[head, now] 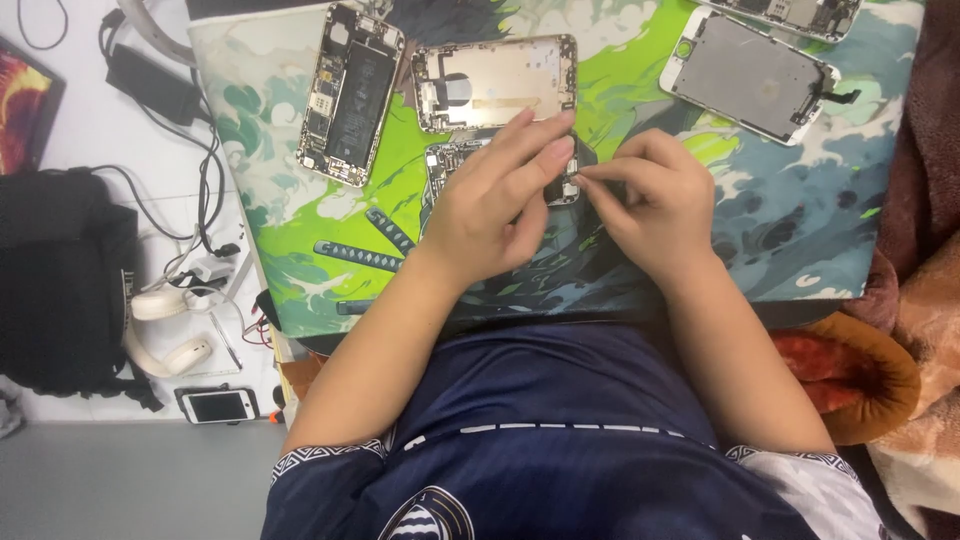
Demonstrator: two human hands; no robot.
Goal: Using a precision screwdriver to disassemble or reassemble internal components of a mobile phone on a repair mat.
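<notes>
A small dark phone part point(578, 172), mostly hidden, is pinched between the fingertips of the left hand point(495, 205) and right hand point(650, 200), just above the opened circuit-filled phone chassis point(447, 160) on the green patterned mat point(300, 230). It could easily be dropped or bent if squeezed too hard, and could be lost among the stripped gold phone shell point(495, 82) and battery-filled phone body point(350, 95) nearby.

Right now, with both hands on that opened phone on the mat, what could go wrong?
1. The left hand and right hand pinch a small part over the opened phone; it could slip and vanish on the busy patterned mat.
2. The emptied phone shell lies against the fingertips; a nudge may shift it.
3. The screen assembly nearby could get bumped.
</notes>
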